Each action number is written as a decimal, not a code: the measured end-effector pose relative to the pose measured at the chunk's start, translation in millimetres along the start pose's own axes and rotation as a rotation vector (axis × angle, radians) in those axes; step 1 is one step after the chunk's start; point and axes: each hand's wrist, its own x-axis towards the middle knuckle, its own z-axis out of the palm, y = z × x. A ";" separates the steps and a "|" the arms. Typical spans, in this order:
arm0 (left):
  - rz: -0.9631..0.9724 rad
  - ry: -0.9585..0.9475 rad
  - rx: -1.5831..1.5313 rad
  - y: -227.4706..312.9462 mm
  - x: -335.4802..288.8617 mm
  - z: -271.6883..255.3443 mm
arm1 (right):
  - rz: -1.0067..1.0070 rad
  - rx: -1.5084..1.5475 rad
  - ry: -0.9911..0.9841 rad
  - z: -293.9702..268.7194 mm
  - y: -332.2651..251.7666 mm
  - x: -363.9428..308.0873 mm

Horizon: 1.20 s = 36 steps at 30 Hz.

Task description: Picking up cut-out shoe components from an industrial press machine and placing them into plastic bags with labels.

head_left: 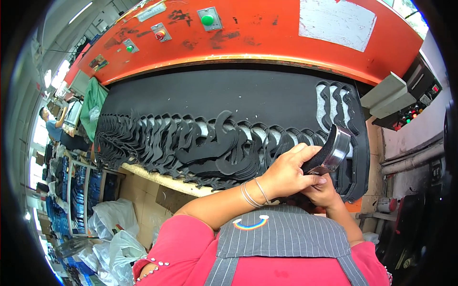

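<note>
Both my hands are at a curved metal cutting die, tilted up over the right part of the bench, with black foam-like material along its left side. My left hand is closed around the die's lower left part. My right hand is closed at its near end, fingers partly hidden behind the left. Beneath lies a thick black sheet. Along its near edge runs a long row of wavy black cut pieces, several loosely piled in the middle. Beyond the die, wavy cut-outs show a pale surface.
An orange machine beam spans the far side, with green buttons and a red knob. A grey control box stands at the right. Plastic bags and shelves are at the left, where another person stands farther off.
</note>
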 end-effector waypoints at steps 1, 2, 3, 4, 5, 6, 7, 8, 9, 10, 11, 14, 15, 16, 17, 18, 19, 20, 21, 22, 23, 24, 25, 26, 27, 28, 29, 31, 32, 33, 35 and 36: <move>-0.003 0.007 0.005 0.8 -3.8 -3.2 | -0.016 -0.033 0.017 5.4 0.6 1.9; 0.065 0.011 0.132 1.6 -8.1 -6.0 | -0.032 -0.066 0.034 11.4 1.1 3.7; 0.133 0.011 0.257 2.7 -12.6 -8.2 | -0.034 -0.065 0.031 19.4 1.0 3.5; 0.162 0.004 0.308 7.9 -18.1 -9.4 | -0.038 -0.144 0.052 28.6 0.9 2.4; 0.162 0.004 0.311 8.9 -20.3 -12.3 | -0.041 -0.224 0.074 34.3 1.7 2.2; 0.185 0.041 0.438 10.5 -24.0 -14.5 | -0.012 -0.255 0.059 37.3 5.1 3.0; 0.208 0.076 0.565 12.1 -27.1 -17.0 | 0.095 -0.043 0.122 42.3 6.0 3.7; 0.218 0.139 0.634 8.2 -28.4 -20.9 | 0.063 -0.081 0.112 39.4 2.6 6.1; 0.186 0.168 0.680 9.8 -30.4 -27.1 | 0.033 -0.116 0.106 35.6 -6.5 16.5; 0.141 0.179 0.716 7.4 -31.8 -37.5 | -0.276 -0.425 0.236 32.1 -7.4 27.4; 0.097 0.189 0.751 3.4 -33.6 -50.6 | -0.340 -0.606 0.326 32.1 -18.8 30.3; 0.004 0.293 0.943 -13.2 -47.5 -112.7 | -0.329 -0.927 0.472 8.8 -28.0 26.9; -0.078 0.292 1.005 -24.7 -56.6 -134.0 | -0.289 -0.923 0.522 -0.3 -22.1 23.5; -0.124 0.232 0.983 -36.6 -66.5 -152.2 | -0.240 -0.943 0.542 -8.9 -18.3 21.1; -0.172 0.172 0.964 -49.4 -76.2 -167.4 | -0.191 -0.957 0.559 -15.8 -14.4 20.5; -0.166 0.164 0.965 -66.3 -86.3 -177.8 | -0.132 -1.038 0.537 -20.9 -11.1 19.9; -0.189 0.043 0.920 -84.8 -97.6 -184.7 | -0.065 -1.101 0.500 -23.4 -8.0 20.2; -0.210 -0.076 0.871 -96.7 -103.0 -186.4 | 0.018 -1.125 0.438 -26.2 1.1 19.7; -0.374 -0.134 0.795 -102.8 -100.6 -183.2 | 0.101 -1.148 0.373 -28.0 5.1 22.3; -0.385 -0.123 0.799 -108.6 -101.2 -180.4 | 0.064 -1.162 0.419 -24.8 6.3 22.2; -0.397 -0.111 0.804 -112.8 -101.8 -178.9 | 0.025 -1.175 0.463 -17.1 5.7 24.6; -0.403 -0.109 0.802 -113.7 -102.6 -179.5 | -0.072 -1.239 0.485 -7.4 -7.9 31.2; -0.464 -0.099 0.765 -113.0 -103.4 -180.2 | -0.168 -1.215 0.540 6.5 -20.6 40.9; -0.523 -0.101 0.736 -108.8 -98.2 -178.7 | -0.285 -1.159 0.515 15.2 -33.6 48.1; -0.520 -0.106 0.736 -107.5 -97.6 -177.8 | -0.367 -1.025 0.372 26.1 -43.7 56.7; -0.462 -0.103 0.771 -105.2 -96.9 -177.5 | -0.415 -0.920 0.187 40.4 -43.0 65.8; -0.405 -0.098 0.806 -103.3 -97.2 -178.1 | -0.471 -0.836 0.033 56.8 -38.6 76.9; -0.351 -0.092 0.819 -105.8 -99.8 -182.0 | -0.470 -0.811 -0.143 94.7 -34.0 96.8; -0.306 -0.078 0.828 -105.8 -103.8 -183.7 | -0.463 -0.830 -0.200 111.6 -26.3 107.1; -0.310 -0.078 0.832 -102.1 -107.6 -185.4 | -0.462 -0.855 -0.239 124.3 -20.0 115.7; -0.275 0.039 0.782 -86.0 -113.2 -189.5 | -0.332 -0.926 -0.424 135.6 -5.7 130.0; -0.236 0.114 0.781 -79.7 -117.7 -192.6 | -0.332 -0.924 -0.423 136.6 -1.7 133.5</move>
